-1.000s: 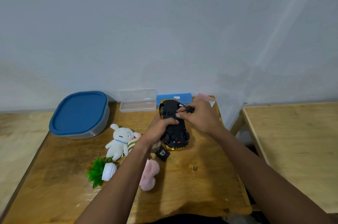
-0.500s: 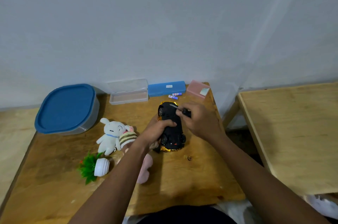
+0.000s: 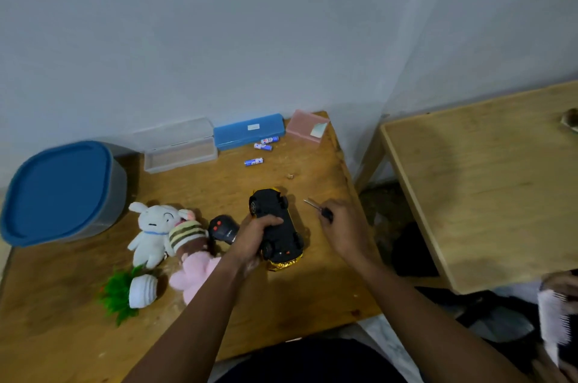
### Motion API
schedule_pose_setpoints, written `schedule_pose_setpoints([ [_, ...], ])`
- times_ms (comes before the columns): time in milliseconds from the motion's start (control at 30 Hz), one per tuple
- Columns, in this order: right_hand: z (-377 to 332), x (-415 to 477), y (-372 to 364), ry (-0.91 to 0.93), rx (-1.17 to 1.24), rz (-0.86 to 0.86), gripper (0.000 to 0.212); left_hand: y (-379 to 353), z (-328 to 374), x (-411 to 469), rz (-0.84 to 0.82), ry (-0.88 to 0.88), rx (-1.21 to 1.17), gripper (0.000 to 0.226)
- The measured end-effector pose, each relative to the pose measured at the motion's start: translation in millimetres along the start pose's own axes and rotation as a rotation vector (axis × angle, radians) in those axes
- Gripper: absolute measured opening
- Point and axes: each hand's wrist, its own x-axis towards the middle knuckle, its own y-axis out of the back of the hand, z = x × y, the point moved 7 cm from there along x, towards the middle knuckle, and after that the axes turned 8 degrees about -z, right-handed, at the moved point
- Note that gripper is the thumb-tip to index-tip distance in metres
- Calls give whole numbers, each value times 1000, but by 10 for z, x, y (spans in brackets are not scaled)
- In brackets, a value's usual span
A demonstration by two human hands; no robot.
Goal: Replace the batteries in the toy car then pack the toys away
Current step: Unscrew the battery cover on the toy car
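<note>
The toy car (image 3: 286, 239), matte black underside up over a shiny gold shell, lay on the grained wooden desk (image 3: 312, 295), my left hand (image 3: 255, 237) clasping its middle. Beside it, my right hand (image 3: 344, 228) gripped a slim, black-handled screwdriver (image 3: 325, 213).

Dim, soft indoor light; faint shadows; slight motion blur; wide-angle bending toward edges.

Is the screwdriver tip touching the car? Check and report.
No: the right hand holds the screwdriver clear of the toy car, off to its side.
</note>
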Motion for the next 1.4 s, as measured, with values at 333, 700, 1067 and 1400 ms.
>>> schedule_pose_setpoints([
  [333, 227, -64, 50, -82, 110, 99, 28, -89, -103, -56, -16, 46, -97, 30],
  [700, 174, -201, -170, -92, -169, 180, 34, -106, -338, -147, -1, -1, -223, 54],
  [1067, 154, -241, -111, -120, -224, 160, 37, -87, -316, -255, -3, -81, -287, 51],
  [1400, -778, -483, 81, 466, 161, 256, 21, -84, -192, -421, -69, -107, -339, 76],
])
